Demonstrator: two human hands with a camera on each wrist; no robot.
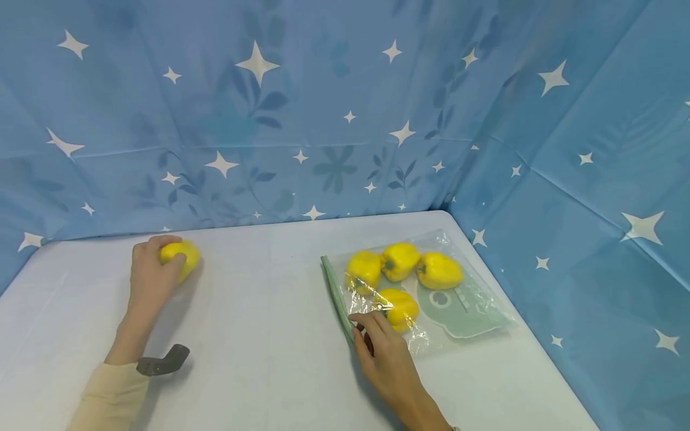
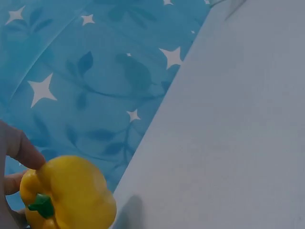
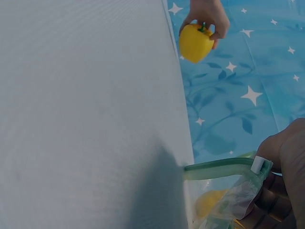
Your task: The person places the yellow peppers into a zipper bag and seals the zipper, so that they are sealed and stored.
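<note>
At the left of the table, my left hand [image 1: 145, 278] grips a yellow bell pepper [image 1: 187, 256], fingers over its top and thumb along its near side. The pepper's green stem stub [image 2: 43, 206] shows in the left wrist view. On the right lies a clear zip bag [image 1: 438, 240] with a green zip edge [image 1: 333, 290] and a pale green print. Several yellow bell peppers [image 1: 399, 261] are inside it. My right hand [image 1: 389, 362] pinches the bag's edge at its near corner, beside a white slider [image 3: 258, 164] on the zip.
A white cloth covers the table [image 1: 259, 335]. Blue curtains [image 1: 323, 108] with white stars hang behind it and along its right side. A dark strap piece [image 1: 164, 360] sticks out from the left wrist at the beige sleeve [image 1: 110, 392].
</note>
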